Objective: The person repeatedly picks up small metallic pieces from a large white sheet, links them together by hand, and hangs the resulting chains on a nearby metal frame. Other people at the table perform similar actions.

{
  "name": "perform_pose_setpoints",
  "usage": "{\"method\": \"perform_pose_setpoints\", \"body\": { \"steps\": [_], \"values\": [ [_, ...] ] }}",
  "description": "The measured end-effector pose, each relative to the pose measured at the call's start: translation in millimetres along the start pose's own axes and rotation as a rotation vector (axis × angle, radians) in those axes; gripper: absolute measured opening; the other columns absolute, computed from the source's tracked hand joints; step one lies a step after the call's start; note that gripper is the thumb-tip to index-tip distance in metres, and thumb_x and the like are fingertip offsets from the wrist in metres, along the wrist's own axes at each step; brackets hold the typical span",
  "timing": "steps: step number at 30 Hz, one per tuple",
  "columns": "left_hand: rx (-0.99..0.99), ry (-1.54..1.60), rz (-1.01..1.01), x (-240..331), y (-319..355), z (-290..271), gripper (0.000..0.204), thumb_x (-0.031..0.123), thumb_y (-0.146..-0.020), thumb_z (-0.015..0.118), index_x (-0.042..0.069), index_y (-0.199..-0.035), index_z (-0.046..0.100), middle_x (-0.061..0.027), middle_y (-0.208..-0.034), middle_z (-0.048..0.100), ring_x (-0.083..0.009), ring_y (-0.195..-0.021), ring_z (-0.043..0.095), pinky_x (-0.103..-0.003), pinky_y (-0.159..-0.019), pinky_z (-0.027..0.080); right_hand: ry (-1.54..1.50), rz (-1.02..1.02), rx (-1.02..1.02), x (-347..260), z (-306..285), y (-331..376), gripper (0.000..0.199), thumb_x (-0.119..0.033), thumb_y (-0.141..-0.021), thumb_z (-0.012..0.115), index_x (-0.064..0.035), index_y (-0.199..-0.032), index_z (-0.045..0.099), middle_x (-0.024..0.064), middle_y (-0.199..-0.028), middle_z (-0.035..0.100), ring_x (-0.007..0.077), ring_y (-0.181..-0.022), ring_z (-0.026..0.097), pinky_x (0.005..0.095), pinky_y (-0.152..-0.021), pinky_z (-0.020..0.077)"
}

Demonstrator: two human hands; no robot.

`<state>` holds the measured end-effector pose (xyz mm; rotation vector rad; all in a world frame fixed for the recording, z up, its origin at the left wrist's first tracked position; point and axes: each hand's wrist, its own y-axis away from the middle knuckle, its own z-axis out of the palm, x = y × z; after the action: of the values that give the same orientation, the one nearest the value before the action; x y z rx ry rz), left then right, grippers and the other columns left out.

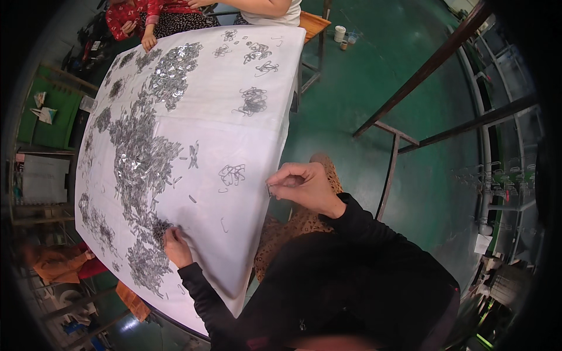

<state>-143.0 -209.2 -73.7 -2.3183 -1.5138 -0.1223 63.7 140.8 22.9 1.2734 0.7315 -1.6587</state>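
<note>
Left hand (175, 245) pinched into metal clip heap (137, 164); right hand (301, 186) pinching one wire piece; few assembled bundles (232, 174) laid out, most clips judged unprocessed.

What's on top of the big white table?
The white table holds piles of small silvery metal pieces and bent wire clips. The left hand covers some pieces.

1. Under the left hand (175, 247), the clips (140, 169) are thin metal, grey and glinting.
2. Beneath both hands, the cloth (234, 128) is white, matt and smooth.
3. By the right hand (304, 186), the sleeve (363, 219) is black matt fabric.
4. Beyond it, the floor (351, 88) is green and faintly glossy.
</note>
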Motion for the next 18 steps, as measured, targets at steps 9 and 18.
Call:
{"method": "perform_pose_setpoints", "body": {
  "steps": [9,18],
  "values": [
    [-0.139,0.004,-0.077,13.1,-33.4,-3.3,0.009,0.013,-0.089,0.059,0.004,-0.091,0.059,-0.0164,-0.081,0.066,-0.0379,-0.076,0.063,-0.045,-0.066,0.048,0.052,-0.085,0.005,-7.4,-9.3,12.0,0.014,0.005,-0.079,0.067,0.0006,-0.092,0.070,0.0057,-0.088,0.070,0.0076,-0.078,0.065,0.0203,-0.070,0.0522],
    [0.293,0.039,0.013,-13.5,-63.9,-53.9,0.019,0.015,-0.093,0.055,0.000,-0.103,0.061,-0.0194,-0.088,0.068,-0.0343,-0.077,0.067,-0.041,-0.067,0.051,0.046,-0.105,0.025,-7.0,-10.2,22.9,0.015,0.008,-0.079,0.065,0.0022,-0.093,0.070,0.0068,-0.087,0.069,0.0113,-0.080,0.066,0.0217,-0.071,0.0533]
  ]
}}
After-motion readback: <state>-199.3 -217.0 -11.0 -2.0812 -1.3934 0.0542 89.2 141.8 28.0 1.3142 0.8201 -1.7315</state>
